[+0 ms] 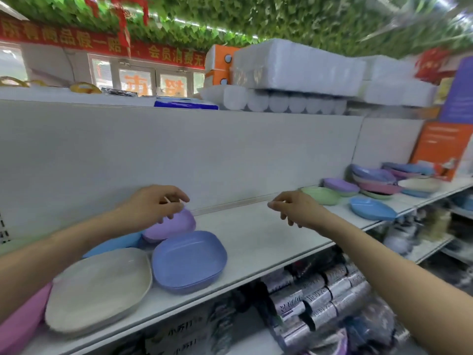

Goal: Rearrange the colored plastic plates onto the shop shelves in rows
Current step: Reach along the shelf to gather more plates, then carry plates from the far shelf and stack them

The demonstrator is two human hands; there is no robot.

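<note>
On the white shelf (pixel 256 242) at the left lie a cream plate (pixel 99 288), a periwinkle blue plate (pixel 189 260), a light blue plate (pixel 112 245) and a lilac plate (pixel 171 226) behind them. A pink plate (pixel 20 321) shows at the far left edge. My left hand (pixel 156 204) hangs over the lilac plate with loosely bent fingers, fingertips at its back rim, not gripping it. My right hand (pixel 294 208) hovers over the bare middle of the shelf, fingers relaxed and holding nothing. More plates sit at the right: green (pixel 321 196), lilac (pixel 340 187), blue (pixel 371 208) and a mixed stack (pixel 376 180).
White packs of paper rolls (pixel 294 67) are piled on the top shelf. An orange box (pixel 442 149) stands at the right end behind the plates. Wrapped silver rolls (pixel 317 295) fill the shelf below. The shelf's back panel (pixel 179 149) is plain grey.
</note>
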